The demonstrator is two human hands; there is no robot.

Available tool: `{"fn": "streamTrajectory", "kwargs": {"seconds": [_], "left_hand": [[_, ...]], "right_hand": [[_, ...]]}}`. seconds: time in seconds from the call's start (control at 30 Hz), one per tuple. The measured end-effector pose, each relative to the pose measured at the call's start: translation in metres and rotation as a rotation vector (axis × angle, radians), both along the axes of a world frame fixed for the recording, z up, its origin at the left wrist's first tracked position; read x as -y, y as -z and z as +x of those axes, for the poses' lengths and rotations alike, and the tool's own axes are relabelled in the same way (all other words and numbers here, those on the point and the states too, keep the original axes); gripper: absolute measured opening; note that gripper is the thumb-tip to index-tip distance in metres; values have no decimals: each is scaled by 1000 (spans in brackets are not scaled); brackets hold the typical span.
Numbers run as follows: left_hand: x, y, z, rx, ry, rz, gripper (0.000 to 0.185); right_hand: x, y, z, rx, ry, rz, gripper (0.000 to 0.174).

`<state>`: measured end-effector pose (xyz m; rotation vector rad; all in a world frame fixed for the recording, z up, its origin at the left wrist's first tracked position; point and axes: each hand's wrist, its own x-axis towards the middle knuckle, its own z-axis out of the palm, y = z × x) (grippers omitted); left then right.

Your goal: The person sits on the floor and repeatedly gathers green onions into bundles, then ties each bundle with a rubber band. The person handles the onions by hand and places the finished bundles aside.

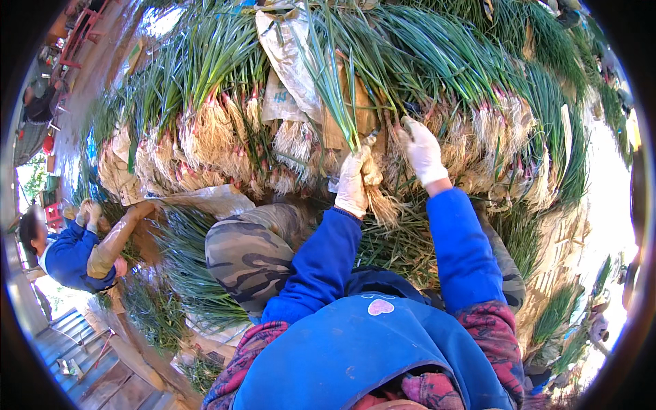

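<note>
My left hand, in a pale glove, is closed around a few green onions. Their leaves point up and away from me, and a tangle of pale roots hangs below the fist. A small dark object shows by the left fingertips; what it is cannot be made out. My right hand, also gloved, reaches to a reddish onion stalk at the edge of the heap. Its fingertips are at the stalk, but whether they grip it is unclear. Bundled onions lie left of my hands, more onions to the right.
White sacking lies among the onions ahead. Loose green leaves cover the ground between my camouflage-clad knees. At left, another person in blue sits low beside more greens. Red stools stand at the far left.
</note>
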<state>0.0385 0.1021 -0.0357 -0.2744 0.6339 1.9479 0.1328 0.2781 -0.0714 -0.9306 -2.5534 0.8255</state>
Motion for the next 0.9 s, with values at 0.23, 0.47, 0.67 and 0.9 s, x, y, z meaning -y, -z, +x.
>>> {"fn": "streamTrajectory", "kwargs": {"seconds": [0.23,0.47,0.67,0.9], "left_hand": [[1,12,-10,18,-121,84,21],[-12,-5,14,-474,-40,-178,15],[2,-10,5,-200,-127,-9,16],[11,-9,-1,-83,-74,129,21]], "right_hand": [[-1,-14,-4,153,222,-13,21],[71,-74,38,35,-166,467,18],[32,-64,34,28,219,-280,19],[37,-50,-31,-296,-284,-1270,33]]}}
